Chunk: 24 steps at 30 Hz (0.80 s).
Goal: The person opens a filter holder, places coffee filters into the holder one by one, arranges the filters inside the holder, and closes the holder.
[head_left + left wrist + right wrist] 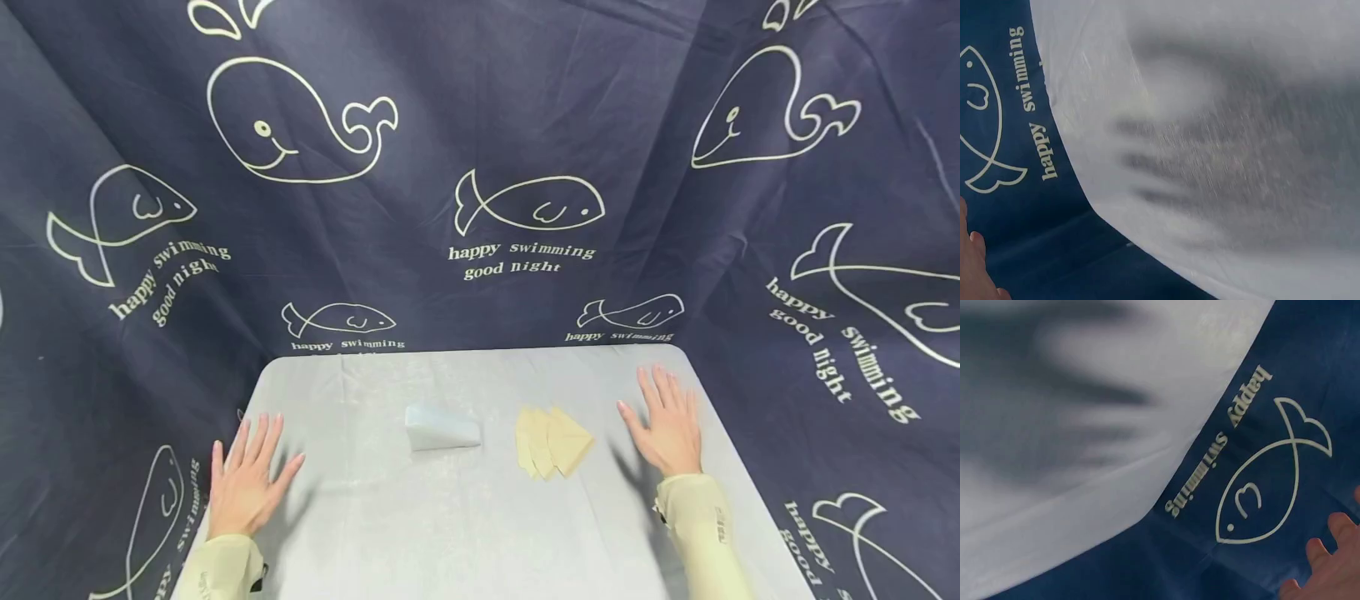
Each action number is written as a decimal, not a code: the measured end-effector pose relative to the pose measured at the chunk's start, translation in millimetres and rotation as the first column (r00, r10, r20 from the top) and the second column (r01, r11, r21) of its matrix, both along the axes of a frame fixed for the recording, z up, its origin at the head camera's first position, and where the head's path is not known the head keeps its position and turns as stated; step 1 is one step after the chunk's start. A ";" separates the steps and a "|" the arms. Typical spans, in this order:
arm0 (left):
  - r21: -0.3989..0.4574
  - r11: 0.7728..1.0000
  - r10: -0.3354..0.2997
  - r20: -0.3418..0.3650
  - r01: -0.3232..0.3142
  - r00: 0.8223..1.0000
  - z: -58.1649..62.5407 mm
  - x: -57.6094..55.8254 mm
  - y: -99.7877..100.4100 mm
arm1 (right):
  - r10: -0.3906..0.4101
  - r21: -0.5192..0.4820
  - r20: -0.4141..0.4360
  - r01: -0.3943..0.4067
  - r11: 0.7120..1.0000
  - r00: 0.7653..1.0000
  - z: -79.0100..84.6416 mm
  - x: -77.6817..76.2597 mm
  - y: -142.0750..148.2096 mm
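Fingers spread, my left hand (pixel 243 487) hovers over the left side of the white-covered table (pixel 465 533) and holds nothing. On the far right, my right hand (pixel 667 429) is likewise spread out with nothing in it. Between them lies a pale blue, wedge-shaped folded thing (pixel 442 427), its kind unclear. To its right, several flat tan pieces (pixel 553 442), paper-like with pointed ends, overlap in a fan nearer my right hand. In the left wrist view only fingertips (pixel 977 262) show at the lower left; in the right wrist view fingers (pixel 1329 556) show at the lower right.
A dark blue curtain (pixel 420 308) printed with whales, fish and lettering surrounds the table at the back and both sides. The table's far corners are rounded. Shadows of the hands fall on the white cover in both wrist views.
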<state>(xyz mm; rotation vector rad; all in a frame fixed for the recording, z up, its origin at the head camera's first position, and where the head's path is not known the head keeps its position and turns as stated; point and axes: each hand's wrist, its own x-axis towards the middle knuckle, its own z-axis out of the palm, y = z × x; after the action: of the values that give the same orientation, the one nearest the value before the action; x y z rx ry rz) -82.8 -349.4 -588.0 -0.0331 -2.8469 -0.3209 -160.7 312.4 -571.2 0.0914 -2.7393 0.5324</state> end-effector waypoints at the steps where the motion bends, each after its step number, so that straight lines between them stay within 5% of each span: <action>1: 0.002 1.000 -0.002 0.005 0.002 1.000 -1.3 -1.3 1.0 | 0.003 -0.008 0.004 -0.003 1.000 1.000 -1.9 -1.4 -4.8; 6: 0.021 0.997 -0.069 0.003 0.069 0.998 -17.0 -17.7 17.8 | 0.052 -0.009 0.043 -0.052 0.999 0.998 -10.8 -12.7 -40.2; 10: 0.155 0.977 -0.156 0.032 0.149 0.987 -33.2 -36.2 46.4 | 0.135 -0.031 0.080 -0.133 0.991 0.988 -22.5 -19.5 -88.1; 13: 0.396 0.905 -0.211 0.101 0.156 0.972 -42.5 -53.8 80.5 | 0.197 -0.081 0.063 -0.192 0.978 0.978 -31.2 -23.6 -126.8; 16: 0.620 0.781 -0.248 0.190 0.079 0.950 -48.5 -69.4 116.8 | 0.260 -0.117 0.026 -0.255 0.960 0.965 -38.8 -26.6 -165.5; 18: 0.695 0.718 -0.267 0.213 0.047 0.940 -51.6 -76.6 137.5 | 0.312 -0.137 0.020 -0.307 0.942 0.950 -40.4 -27.0 -191.0; 24: 0.779 0.622 -0.282 0.131 0.077 0.950 -58.5 -86.5 174.8 | 0.462 -0.209 0.075 -0.439 0.874 0.884 -30.3 -24.7 -259.7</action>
<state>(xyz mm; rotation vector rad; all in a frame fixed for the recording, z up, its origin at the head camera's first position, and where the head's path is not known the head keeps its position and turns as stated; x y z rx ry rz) -169.3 -174.6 -646.4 -0.1186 -2.6652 -1.6687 -185.4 52.7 -601.4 0.6887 -2.7686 0.9456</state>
